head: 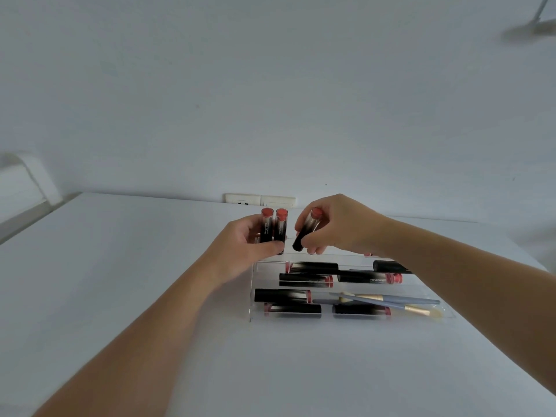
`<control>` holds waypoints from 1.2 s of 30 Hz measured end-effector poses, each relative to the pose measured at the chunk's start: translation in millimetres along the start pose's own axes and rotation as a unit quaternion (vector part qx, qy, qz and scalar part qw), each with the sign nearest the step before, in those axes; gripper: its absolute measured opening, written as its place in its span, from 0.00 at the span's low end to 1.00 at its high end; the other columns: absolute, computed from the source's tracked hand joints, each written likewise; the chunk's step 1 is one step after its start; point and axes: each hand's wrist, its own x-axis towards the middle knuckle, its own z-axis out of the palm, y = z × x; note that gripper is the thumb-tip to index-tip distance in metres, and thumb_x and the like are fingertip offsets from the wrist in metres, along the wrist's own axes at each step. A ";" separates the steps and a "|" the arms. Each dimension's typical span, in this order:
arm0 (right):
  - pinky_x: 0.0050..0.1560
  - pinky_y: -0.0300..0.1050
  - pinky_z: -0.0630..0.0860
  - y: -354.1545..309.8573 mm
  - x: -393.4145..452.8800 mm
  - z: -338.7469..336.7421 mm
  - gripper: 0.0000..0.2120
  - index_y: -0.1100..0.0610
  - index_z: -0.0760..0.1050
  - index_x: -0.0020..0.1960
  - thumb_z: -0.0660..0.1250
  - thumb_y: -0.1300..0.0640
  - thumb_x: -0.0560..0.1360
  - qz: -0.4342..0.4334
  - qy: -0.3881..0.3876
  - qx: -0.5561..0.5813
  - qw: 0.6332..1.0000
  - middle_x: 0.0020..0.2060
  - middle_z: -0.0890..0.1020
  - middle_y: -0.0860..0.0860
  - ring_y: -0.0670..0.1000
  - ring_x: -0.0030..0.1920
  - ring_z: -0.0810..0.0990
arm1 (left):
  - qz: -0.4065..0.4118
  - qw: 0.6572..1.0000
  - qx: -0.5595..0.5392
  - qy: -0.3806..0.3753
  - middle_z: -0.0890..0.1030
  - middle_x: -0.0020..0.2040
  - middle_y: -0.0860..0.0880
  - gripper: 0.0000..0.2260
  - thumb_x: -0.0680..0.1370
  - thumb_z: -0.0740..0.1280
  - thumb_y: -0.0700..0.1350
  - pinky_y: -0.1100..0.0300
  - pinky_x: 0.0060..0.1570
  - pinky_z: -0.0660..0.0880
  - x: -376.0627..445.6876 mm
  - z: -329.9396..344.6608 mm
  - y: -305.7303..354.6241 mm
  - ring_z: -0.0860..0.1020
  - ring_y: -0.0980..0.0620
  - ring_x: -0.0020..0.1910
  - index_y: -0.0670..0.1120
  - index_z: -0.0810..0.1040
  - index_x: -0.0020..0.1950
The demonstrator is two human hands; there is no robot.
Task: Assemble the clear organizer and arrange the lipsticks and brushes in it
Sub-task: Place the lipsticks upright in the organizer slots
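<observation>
Head view looks down over a white worktop that runs back to a pale wall, where a double socket plate sits just above the far edge. A clear organizer stands right of the middle of the worktop, its stepped tiers rising toward the wall and its left side panel showing as a thin upright edge. The left hand curls its grip round two upright lipsticks, standing side by side at the left end of the top tier with their red caps up. The right hand pinches a third lipstick, tilted with its black end just above the same tier and close beside the upright pair. On the lower tiers several lipsticks lie on their sides, some touching end to end. Blue-handled brushes lie crossed on the front tier toward the right end, their tips near the organizer's right front corner. Open worktop stretches wide to the left of the organizer and in front of it, between the two forearms; to the right, the worktop's edge falls away behind the right forearm.
</observation>
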 end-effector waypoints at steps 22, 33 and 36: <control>0.29 0.26 0.66 15.0 13.1 16.0 0.09 0.47 0.83 0.45 0.79 0.49 0.67 -0.059 0.050 -0.082 0.994 0.34 0.80 0.32 0.36 0.27 0.73 | 0.014 1.000 0.016 -0.008 0.87 0.51 0.54 0.16 0.66 0.75 0.56 0.56 0.58 0.78 1.7 -0.1 -0.9 0.85 0.53 0.51 0.62 0.84 0.53; 0.30 0.23 0.66 11.8 12.4 17.4 0.06 0.45 0.82 0.40 0.78 0.55 0.71 -0.082 0.043 -0.069 0.993 0.28 0.78 0.29 0.34 0.27 0.73 | 0.019 1.000 0.017 -0.010 0.87 0.50 0.55 0.16 0.66 0.75 0.55 0.58 0.56 0.78 1.6 -0.6 -0.6 0.85 0.55 0.50 0.62 0.84 0.53; 0.30 0.24 0.66 12.0 13.0 18.1 0.04 0.48 0.83 0.42 0.78 0.55 0.70 -0.078 0.046 -0.070 0.993 0.28 0.78 0.30 0.34 0.27 0.73 | 0.019 1.000 0.014 -0.009 0.87 0.50 0.54 0.15 0.67 0.76 0.53 0.59 0.54 0.77 1.7 -0.6 -1.3 0.85 0.54 0.50 0.61 0.84 0.54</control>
